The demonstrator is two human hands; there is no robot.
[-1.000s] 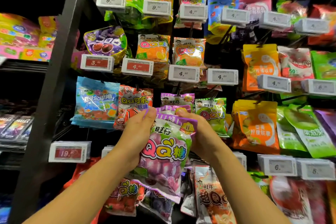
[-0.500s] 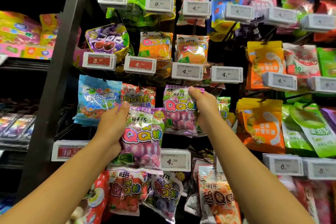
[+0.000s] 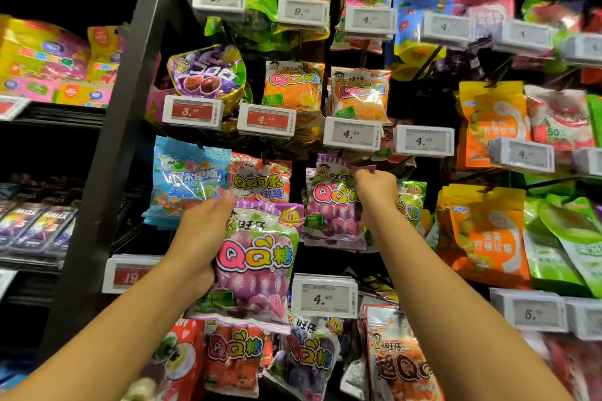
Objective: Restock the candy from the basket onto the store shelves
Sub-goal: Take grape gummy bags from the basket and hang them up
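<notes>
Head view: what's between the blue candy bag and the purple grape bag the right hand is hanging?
In the head view, a red-and-white QQ cola gummy bag hangs between the blue bag and the hanging grape bag pinched by the right hand.

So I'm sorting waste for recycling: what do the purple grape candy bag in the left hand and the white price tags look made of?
Purple grape candy bag: seems thin glossy plastic film, since it crinkles and glares. White price tags: seem rigid matte plastic frames around flat display faces; paper or electronic, unclear.
</notes>
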